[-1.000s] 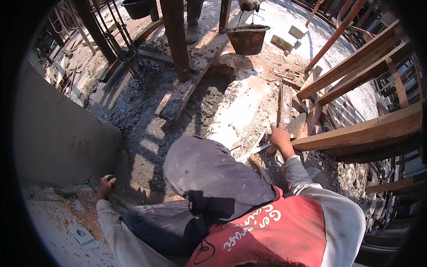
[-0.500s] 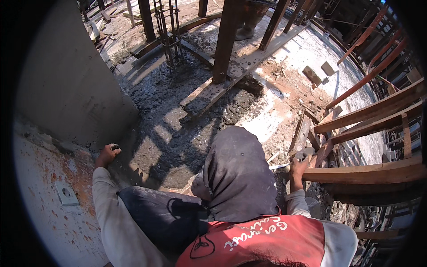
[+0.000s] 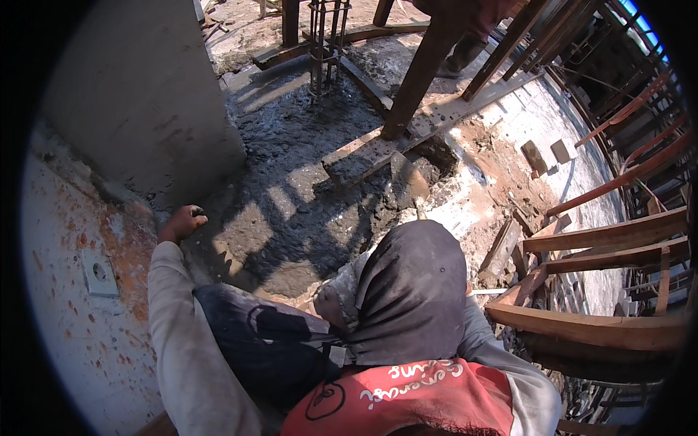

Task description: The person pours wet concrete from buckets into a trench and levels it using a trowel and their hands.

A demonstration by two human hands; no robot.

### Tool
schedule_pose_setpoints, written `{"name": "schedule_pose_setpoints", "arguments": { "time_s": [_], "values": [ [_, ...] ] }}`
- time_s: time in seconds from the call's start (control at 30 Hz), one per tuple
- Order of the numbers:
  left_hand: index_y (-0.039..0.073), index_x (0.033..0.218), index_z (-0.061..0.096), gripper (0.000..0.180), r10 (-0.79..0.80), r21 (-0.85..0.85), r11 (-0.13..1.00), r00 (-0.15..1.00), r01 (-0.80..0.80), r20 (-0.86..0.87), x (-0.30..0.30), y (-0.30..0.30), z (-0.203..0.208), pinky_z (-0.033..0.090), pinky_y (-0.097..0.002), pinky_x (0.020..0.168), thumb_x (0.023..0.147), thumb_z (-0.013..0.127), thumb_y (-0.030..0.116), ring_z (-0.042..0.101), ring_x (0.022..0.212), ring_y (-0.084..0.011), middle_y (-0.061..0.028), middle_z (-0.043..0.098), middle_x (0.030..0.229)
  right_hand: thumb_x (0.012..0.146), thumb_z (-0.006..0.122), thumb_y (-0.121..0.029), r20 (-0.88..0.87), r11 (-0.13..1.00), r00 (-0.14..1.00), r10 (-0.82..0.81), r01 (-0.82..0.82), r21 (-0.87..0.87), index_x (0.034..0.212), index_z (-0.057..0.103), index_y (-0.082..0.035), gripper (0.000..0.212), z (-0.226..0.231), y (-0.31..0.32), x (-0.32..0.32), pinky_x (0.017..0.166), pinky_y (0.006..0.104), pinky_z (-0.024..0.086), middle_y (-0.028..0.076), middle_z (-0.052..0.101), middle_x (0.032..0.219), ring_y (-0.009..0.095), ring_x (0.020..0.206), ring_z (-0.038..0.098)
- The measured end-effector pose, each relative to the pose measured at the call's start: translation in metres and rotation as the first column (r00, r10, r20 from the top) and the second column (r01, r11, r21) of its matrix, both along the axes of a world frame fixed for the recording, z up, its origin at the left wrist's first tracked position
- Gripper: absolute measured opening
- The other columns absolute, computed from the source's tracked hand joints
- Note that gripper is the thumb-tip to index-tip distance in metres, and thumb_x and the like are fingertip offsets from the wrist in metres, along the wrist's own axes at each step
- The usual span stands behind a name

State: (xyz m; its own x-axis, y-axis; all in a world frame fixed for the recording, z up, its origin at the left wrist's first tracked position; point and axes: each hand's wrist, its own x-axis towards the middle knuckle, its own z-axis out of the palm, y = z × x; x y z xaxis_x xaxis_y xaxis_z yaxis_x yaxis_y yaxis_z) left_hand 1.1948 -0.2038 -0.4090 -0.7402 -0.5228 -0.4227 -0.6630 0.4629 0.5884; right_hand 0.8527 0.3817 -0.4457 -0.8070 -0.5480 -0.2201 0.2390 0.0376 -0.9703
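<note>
My left hand (image 3: 185, 222) is closed beside the foot of the grey wall (image 3: 145, 109), its fingers curled; whether anything is inside I cannot make out. My right forearm (image 3: 488, 330) passes behind my dark-clothed knee (image 3: 411, 298), which hides that hand's fingers. Beyond the knee a trowel (image 3: 407, 182) shows its grey blade tilted at the edge of the wet concrete (image 3: 305, 138), against a wooden board (image 3: 356, 158). Its handle runs back behind the knee toward my right hand.
A steel rebar cage (image 3: 326, 51) rises from the concrete. Timber posts (image 3: 422, 73) stand beyond the board. At right are timber beams (image 3: 596, 325) and two loose blocks (image 3: 534, 157). A socket (image 3: 99, 272) sits on the low left wall. Another person's boot (image 3: 462, 57) is at the top.
My right hand has moved forward and left, out of sight behind the knee. The trowel blade has come into view by the board. The view has shifted; my left hand stays by the wall.
</note>
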Motion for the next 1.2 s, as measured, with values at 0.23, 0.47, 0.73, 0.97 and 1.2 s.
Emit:
{"name": "schedule_pose_setpoints", "arguments": {
  "time_s": [0.23, 0.47, 0.73, 0.97, 1.2],
  "values": [
    [-0.007, 0.120, 0.059, 0.049, 0.042, -0.036, 0.999, 0.999, -0.041, 0.026, 0.017, 0.003, 0.001, 0.049, -0.0354, 0.089, 0.082, 0.070, 0.022, 0.064, 0.103, -0.0251, -0.0191, 0.067, 0.114, 0.092, 0.062, -0.025, 0.101, 0.974, 0.991, 0.090, -0.109, 0.201, 0.145, 0.038, 0.001, 0.063, 0.011, -0.082, -0.066, 0.058, 0.0251, 0.046, 0.008, 0.063, 0.094, 0.012, 0.071, 0.058],
    [-0.005, 0.118, 0.062, 0.050, 0.077, -0.040, 0.996, 0.997, -0.076, 0.011, 0.015, -0.002, -0.008, 0.049, -0.0376, 0.091, 0.079, 0.070, 0.025, 0.064, 0.107, -0.0301, -0.0215, 0.067, 0.116, 0.092, 0.058, -0.023, 0.048, 0.974, 0.988, 0.145, -0.152, 0.171, 0.142, 0.043, -0.003, 0.056, -0.014, -0.092, -0.073, 0.053, 0.0266, 0.042, 0.002, 0.056, 0.079, 0.012, 0.064, 0.052],
    [-0.005, 0.115, 0.063, 0.049, 0.037, -0.098, 0.995, 0.999, -0.035, 0.011, 0.008, 0.004, 0.000, 0.050, -0.0371, 0.085, 0.078, 0.070, 0.026, 0.067, 0.097, -0.0278, -0.0203, 0.069, 0.106, 0.090, 0.056, -0.012, 0.199, 0.954, 0.954, 0.222, -0.255, 0.157, 0.141, 0.045, -0.009, 0.052, -0.016, -0.129, -0.015, 0.045, 0.0261, 0.034, -0.001, 0.049, 0.070, 0.010, 0.054, 0.046],
    [-0.005, 0.112, 0.065, 0.048, -0.009, -0.094, 0.995, 0.997, 0.017, 0.079, 0.005, 0.005, 0.006, 0.051, -0.0371, 0.083, 0.077, 0.070, 0.029, 0.067, 0.094, -0.0277, -0.0204, 0.070, 0.102, 0.092, 0.060, -0.017, 0.008, 0.776, 0.831, 0.557, -0.523, 0.353, 0.140, 0.048, -0.006, 0.051, -0.018, -0.156, 0.020, 0.049, 0.0255, 0.034, -0.004, 0.050, 0.070, 0.007, 0.054, 0.042],
    [-0.006, 0.114, 0.063, 0.052, 0.051, -0.088, 0.995, 0.998, -0.048, 0.030, 0.019, 0.005, -0.008, 0.050, -0.0382, 0.088, 0.077, 0.070, 0.031, 0.066, 0.103, -0.0332, -0.0233, 0.068, 0.110, 0.094, 0.054, -0.016, -0.097, 0.970, 0.979, 0.178, -0.157, 0.187, 0.135, 0.052, -0.004, 0.043, -0.003, -0.172, -0.040, 0.051, 0.0255, 0.038, 0.000, 0.055, 0.074, 0.008, 0.058, 0.047]
  ]
}}
